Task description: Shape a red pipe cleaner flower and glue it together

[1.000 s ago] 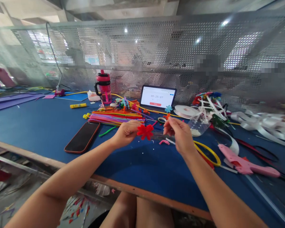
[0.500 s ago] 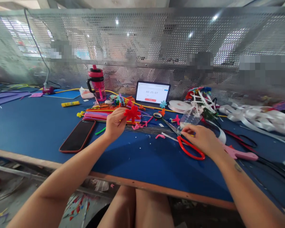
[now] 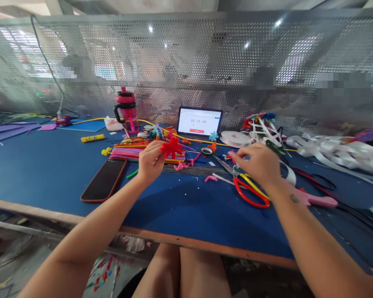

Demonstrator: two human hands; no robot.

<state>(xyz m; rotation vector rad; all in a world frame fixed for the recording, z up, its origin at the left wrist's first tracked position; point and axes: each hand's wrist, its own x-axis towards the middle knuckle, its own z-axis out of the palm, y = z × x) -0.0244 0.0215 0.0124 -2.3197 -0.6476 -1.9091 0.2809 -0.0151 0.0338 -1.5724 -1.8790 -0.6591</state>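
Flower (image 3: 171,148), red and fuzzy, in the left hand (image 3: 151,162), gripped by closed fingers and raised over the blue table (image 3: 186,215), just in front of the right end of a bundle of coloured sticks (image 3: 127,154). Hands well apart. Above the scissors (image 3: 236,182), with red and yellow handles flat on the table and blades pointing away to the left, the right hand (image 3: 261,165), fingers bent, tips close to a small pink flower (image 3: 230,155). Cannot tell whether touching it or holding anything. To the left of the left hand, a dark phone (image 3: 104,181) in a reddish case, with a short green stick (image 3: 132,174) between. Farther back, a yellow glue stick (image 3: 92,138), a pink bottle (image 3: 127,111) with a black handle, and a tablet (image 3: 200,121) showing 00:25:08, with a light blue flower (image 3: 213,136) before its lower right corner. Beyond the right hand, a spool (image 3: 234,138) of pale ribbon; farther right, loose white ribbon (image 3: 323,149) in a heap. Partly behind the right forearm, a pink glue gun (image 3: 321,201).
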